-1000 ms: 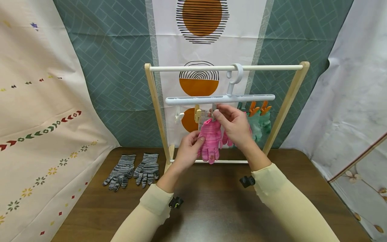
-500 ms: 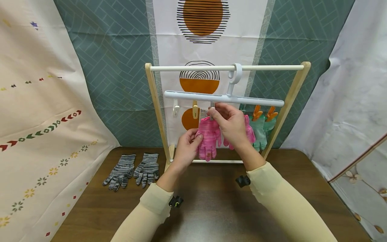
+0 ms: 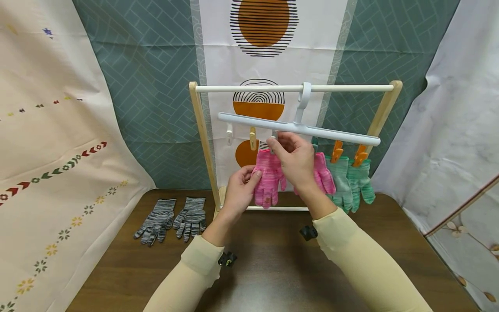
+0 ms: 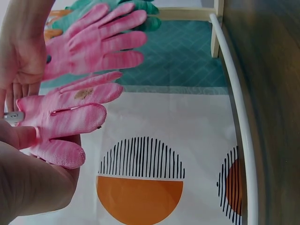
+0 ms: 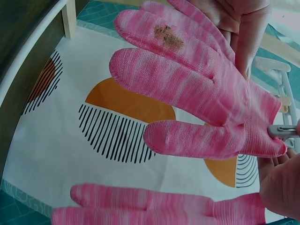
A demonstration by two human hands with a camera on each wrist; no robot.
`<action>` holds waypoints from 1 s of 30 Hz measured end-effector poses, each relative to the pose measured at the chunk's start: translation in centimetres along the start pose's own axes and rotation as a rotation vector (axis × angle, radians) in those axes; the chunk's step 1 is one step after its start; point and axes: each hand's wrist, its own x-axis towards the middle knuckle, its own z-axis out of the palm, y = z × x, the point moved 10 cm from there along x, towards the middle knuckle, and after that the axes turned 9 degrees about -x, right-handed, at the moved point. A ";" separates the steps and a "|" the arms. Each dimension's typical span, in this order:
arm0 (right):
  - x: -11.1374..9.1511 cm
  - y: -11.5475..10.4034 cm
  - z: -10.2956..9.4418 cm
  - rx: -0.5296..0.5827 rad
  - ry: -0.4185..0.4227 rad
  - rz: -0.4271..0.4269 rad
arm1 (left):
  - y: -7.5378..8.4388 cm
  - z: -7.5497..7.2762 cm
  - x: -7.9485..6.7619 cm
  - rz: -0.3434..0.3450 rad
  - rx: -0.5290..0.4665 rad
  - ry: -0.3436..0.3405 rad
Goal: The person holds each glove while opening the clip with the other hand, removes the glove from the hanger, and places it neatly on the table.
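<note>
1. Between the two hands, a pink streaked knit glove [image 3: 267,182] is held with its fingers downward, its cuff meeting a grey plastic clothespin [image 5: 282,131].
2. Along the glove's side edge, the left hand [image 3: 239,188] pinches the fabric.
3. At the cuff, the right hand [image 3: 298,158] pinches the clothespin.
4. Just above the right hand slants a long white plastic hanger [image 3: 249,121].
5. Right of that hand hang another pink glove [image 3: 324,175] and two green streaked gloves [image 3: 359,177], with orange clothespins [image 3: 337,151].
6. Left of the left hand, grey-and-black striped gloves [image 3: 156,221] lie on a dark brown bench [image 3: 269,268].
</note>
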 end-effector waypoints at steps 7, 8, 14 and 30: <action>0.0 0.1 -0.7 -0.045 0.034 -0.011 | -0.4 0.3 0.2 -0.010 -0.007 -0.001; 0.1 0.1 -0.7 -0.046 0.036 -0.012 | -0.4 0.3 0.2 -0.010 -0.006 -0.001; 0.2 0.2 -0.9 -0.033 0.043 -0.025 | -0.3 0.5 0.3 -0.007 0.000 0.001; 0.3 0.4 -1.5 -0.011 0.065 -0.026 | -0.5 0.6 0.3 -0.014 -0.007 -0.005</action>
